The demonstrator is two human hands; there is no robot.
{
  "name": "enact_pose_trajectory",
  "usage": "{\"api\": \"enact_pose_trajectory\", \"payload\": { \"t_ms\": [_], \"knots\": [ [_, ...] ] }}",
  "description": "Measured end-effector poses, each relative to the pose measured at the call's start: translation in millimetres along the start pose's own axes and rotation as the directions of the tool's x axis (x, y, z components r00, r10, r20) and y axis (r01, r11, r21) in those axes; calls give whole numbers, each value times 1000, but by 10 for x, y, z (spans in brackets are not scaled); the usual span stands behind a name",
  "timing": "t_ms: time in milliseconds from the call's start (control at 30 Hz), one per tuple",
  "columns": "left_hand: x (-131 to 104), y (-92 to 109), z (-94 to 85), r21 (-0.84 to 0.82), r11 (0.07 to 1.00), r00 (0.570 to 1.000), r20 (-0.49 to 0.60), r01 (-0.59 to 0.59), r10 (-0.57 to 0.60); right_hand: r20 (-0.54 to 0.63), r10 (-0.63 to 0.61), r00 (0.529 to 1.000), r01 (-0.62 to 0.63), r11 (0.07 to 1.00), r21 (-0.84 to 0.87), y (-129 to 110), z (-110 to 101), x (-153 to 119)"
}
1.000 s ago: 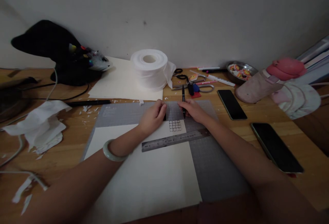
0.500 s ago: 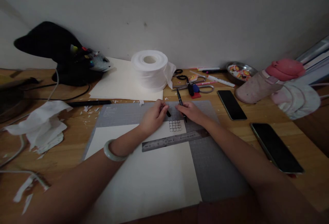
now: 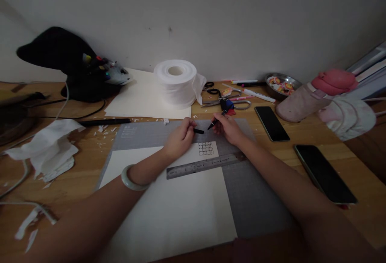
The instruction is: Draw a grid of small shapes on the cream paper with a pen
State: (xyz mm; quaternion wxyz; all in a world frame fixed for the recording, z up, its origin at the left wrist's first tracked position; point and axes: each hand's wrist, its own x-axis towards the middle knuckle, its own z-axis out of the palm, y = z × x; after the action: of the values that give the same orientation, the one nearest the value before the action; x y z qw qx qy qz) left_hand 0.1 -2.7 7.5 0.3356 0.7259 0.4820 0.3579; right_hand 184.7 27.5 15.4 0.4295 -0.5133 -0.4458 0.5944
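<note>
Centre of the frame, just above the middle: the left hand (image 3: 178,137) is pinching a small black pen cap (image 3: 198,131) between its fingers (image 3: 189,128), the cap sticking out toward the right. A pale green bangle (image 3: 130,177) is sitting on that wrist. Just right of it, the right hand (image 3: 228,128) is gripping a black pen (image 3: 215,121) with fingers pressed together around the barrel, the tip pointing down-left at the cap; tip and cap are lying near each other, apart.

Both hands are hovering over the upper edge of a cream paper sheet (image 3: 171,206), which is lying on a grey cutting mat (image 3: 253,198) on the wooden table (image 3: 301,162). A small drawn grid (image 3: 206,148) is showing on the paper directly below the cap. A steel ruler (image 3: 205,163) is lying slanted across paper and mat, below the grid.

Upper centre: a tissue roll (image 3: 176,81) is standing near the wall. Right of it, scissors (image 3: 229,101) and markers are lying in a cluster, a metal dish (image 3: 282,82) beyond. Two dark phones (image 3: 271,123) (image 3: 324,173) are lying at right. Crumpled tissue (image 3: 48,144) and paper scraps are lying at left; a black lamp (image 3: 64,60) is sitting upper left.
</note>
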Motion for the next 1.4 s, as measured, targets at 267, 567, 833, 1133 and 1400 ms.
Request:
{"api": "enact_pose_trajectory", "payload": {
  "t_ms": [267, 567, 833, 1133, 1400],
  "knots": [
    [-7, 9, -3, -41, 999, 999, 22, -25, 25, 15, -18, 1000, 17, 1000, 26, 18, 2, 5],
    [-11, -15, 9, -54, 997, 997, 40, -59, 61, -7, -39, 999, 39, 996, 82, 22, -11, 12],
    [-23, 12, -5, -36, 998, 997, 55, -59, 61, -16, -30, 999, 31, 993, 117, 35, -12, 12],
    [-24, -37, 14, -21, 998, 995, 83, -56, 58, -2, -50, 999, 50, 994, 99, 23, -17, 16],
    [-11, -116, 57, -1, 999, 994, 98, -51, 51, -5, -56, 998, 56, 982, 181, 3, -24, 9]
  ]
}}
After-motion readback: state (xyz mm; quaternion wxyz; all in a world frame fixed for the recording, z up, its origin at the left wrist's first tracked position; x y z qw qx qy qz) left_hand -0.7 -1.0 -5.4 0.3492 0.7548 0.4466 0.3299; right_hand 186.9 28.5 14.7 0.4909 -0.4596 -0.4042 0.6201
